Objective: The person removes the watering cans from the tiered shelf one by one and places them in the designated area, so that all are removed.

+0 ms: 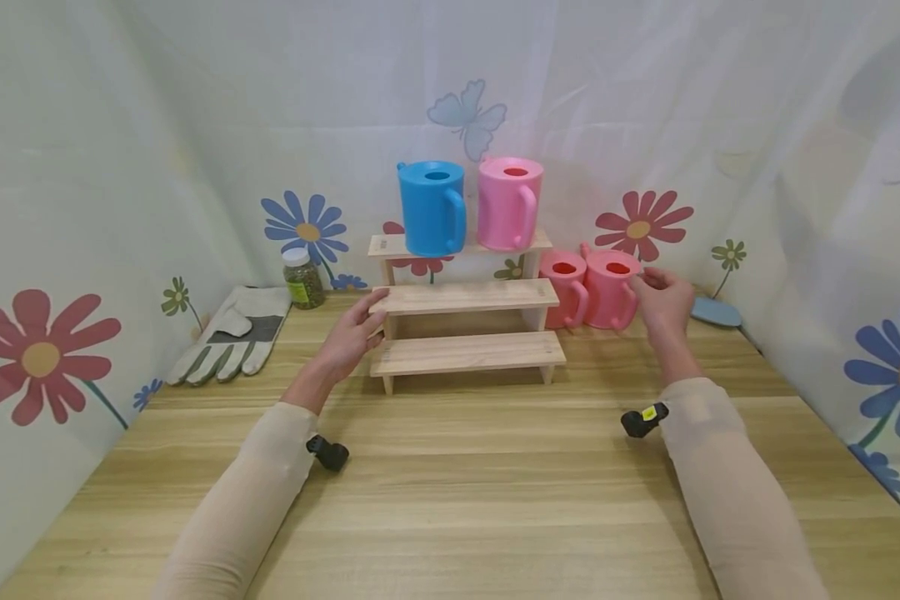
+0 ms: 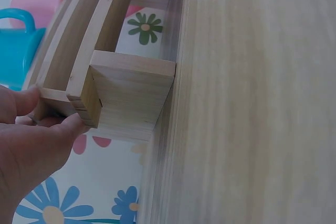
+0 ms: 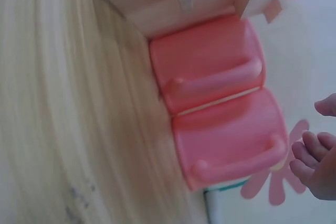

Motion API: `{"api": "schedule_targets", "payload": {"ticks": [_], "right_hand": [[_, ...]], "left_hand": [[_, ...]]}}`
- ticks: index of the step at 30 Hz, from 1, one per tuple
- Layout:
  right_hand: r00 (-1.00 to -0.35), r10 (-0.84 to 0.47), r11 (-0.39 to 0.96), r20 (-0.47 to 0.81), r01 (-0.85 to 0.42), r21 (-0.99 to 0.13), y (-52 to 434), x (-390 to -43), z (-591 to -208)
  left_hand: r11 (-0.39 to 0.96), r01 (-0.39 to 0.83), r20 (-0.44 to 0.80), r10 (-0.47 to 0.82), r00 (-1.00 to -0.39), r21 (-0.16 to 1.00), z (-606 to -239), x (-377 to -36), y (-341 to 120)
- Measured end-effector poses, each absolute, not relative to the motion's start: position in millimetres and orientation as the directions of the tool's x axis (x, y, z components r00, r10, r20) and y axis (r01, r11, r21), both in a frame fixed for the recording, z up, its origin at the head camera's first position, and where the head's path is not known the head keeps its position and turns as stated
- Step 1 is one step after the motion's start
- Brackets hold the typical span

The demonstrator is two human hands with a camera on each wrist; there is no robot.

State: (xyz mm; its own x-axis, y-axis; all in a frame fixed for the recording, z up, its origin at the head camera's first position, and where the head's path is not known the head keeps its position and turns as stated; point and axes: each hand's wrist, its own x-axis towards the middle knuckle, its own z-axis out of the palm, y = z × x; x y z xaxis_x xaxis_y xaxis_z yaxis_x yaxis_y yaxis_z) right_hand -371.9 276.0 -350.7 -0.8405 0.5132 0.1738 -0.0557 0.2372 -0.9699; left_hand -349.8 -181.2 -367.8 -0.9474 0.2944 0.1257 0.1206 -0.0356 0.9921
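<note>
A three-tier wooden step shelf (image 1: 465, 354) stands mid-table. My left hand (image 1: 348, 337) grips its left end; in the left wrist view, the thumb and fingers are around the end of a tier (image 2: 84, 90). On the top tier sit a blue watering can (image 1: 423, 212) and a light pink watering can (image 1: 501, 208), handles toward me. Two darker pink watering cans stand side by side on the table, right of the shelf: one against it (image 1: 558, 292), the other (image 1: 606, 292) farther right. My right hand (image 1: 666, 304) is beside the outer can's top, fingers loosely bent, holding nothing.
Left of the shelf are a grey-and-white work glove (image 1: 243, 333) and a white-lidded jar (image 1: 303, 279). A flat blue-grey object (image 1: 716, 312) lies by the right edge. A flower-printed curtain (image 1: 330, 100) encloses the table (image 1: 450, 483) at the back and sides.
</note>
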Motion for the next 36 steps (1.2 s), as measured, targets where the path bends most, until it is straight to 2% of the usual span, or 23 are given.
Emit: {"api": "schedule_targets", "payload": {"ticks": [11, 16, 25, 32, 36], "right_hand": [[-0.887, 0.353, 0.261, 0.298, -0.213, -0.942, 233.0, -353.6, -322.9], [-0.874, 0.313, 0.276, 0.372, -0.291, -0.916, 224.4, -352.1, -320.9], [-0.866, 0.267, 0.298, 0.423, -0.344, -0.891, 214.2, -344.8, -314.8], [-0.839, 0.191, 0.22, 0.51, -0.469, -0.855, 203.3, -342.3, -313.2], [-0.845, 0.194, 0.243, 0.498, -0.451, -0.859, 198.9, -340.5, -312.1]], "left_hand": [[-0.039, 0.119, 0.125, 0.294, -0.948, 0.992, -366.9, -351.2, -181.6], [-0.04, 0.118, 0.125, 0.293, -0.948, 0.992, -366.7, -351.0, -181.2], [-0.044, 0.111, 0.119, 0.29, -0.95, 0.993, -366.3, -349.7, -181.5], [-0.042, 0.112, 0.119, 0.282, -0.952, 0.993, -366.6, -349.6, -182.6], [-0.036, 0.105, 0.111, 0.273, -0.956, 0.994, -367.4, -348.9, -181.1]]}}
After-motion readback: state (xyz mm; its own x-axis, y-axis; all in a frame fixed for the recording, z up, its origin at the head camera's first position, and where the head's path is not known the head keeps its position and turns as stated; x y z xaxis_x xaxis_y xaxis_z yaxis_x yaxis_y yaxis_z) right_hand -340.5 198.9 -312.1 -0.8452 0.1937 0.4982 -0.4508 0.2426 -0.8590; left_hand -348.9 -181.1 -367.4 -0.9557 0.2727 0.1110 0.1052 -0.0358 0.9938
